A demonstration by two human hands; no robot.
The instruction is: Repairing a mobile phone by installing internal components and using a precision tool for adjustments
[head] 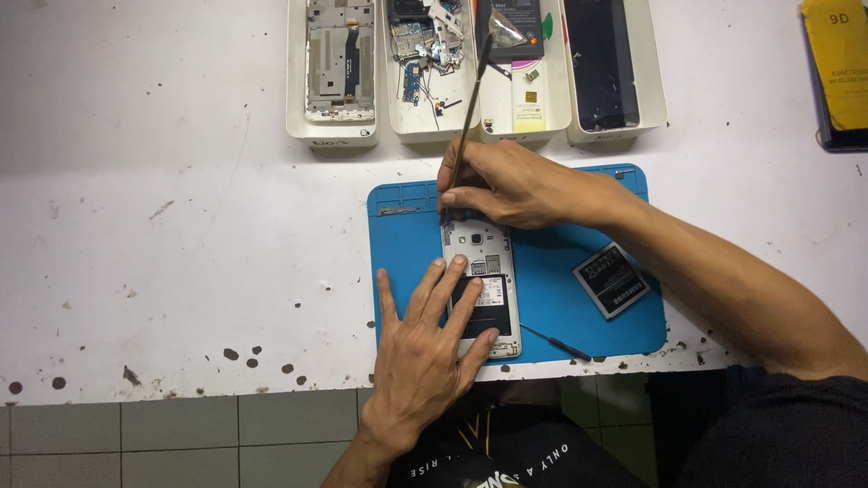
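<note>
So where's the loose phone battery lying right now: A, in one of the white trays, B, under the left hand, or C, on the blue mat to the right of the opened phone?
C: the loose battery lies on the blue mat, right of the opened phone.

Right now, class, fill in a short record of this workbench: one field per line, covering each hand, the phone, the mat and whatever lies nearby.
Left hand: flat on the opened phone, pressing it onto the mat
Right hand: grips a thin metal tool, tip at the phone's top edge
Phone: back cover off, battery bay showing
Mat: blue, on a white table
Loose battery: on the mat, right of the phone
Screwdriver: on the mat near its front edge
Trays: four white ones behind the mat, holding phone parts
</note>
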